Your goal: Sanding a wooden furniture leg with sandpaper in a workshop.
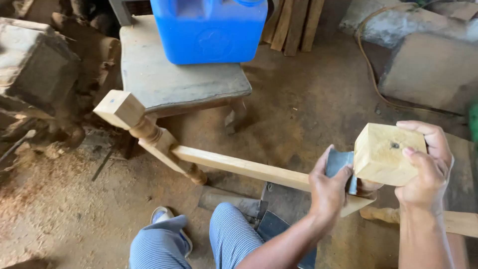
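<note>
My right hand [427, 167] grips the square top block [386, 153] of a pale turned wooden leg, which has a dark hole in its end face. My left hand [329, 187] presses a folded grey piece of sandpaper [340, 162] against the leg just under that block. A flat wooden rail [239, 166] runs left from there to a second turned leg [142, 127] with a square top, lying tilted. My knees in checked blue trousers [219, 236] sit below the rail.
A worn grey stool [167, 74] stands behind the frame, with a blue plastic jerrycan [209, 30] on it. Wooden slats [294, 22] lean at the back. Large wood blocks [428, 69] lie at right, carved pieces [35, 69] at left. Sawdust covers the floor.
</note>
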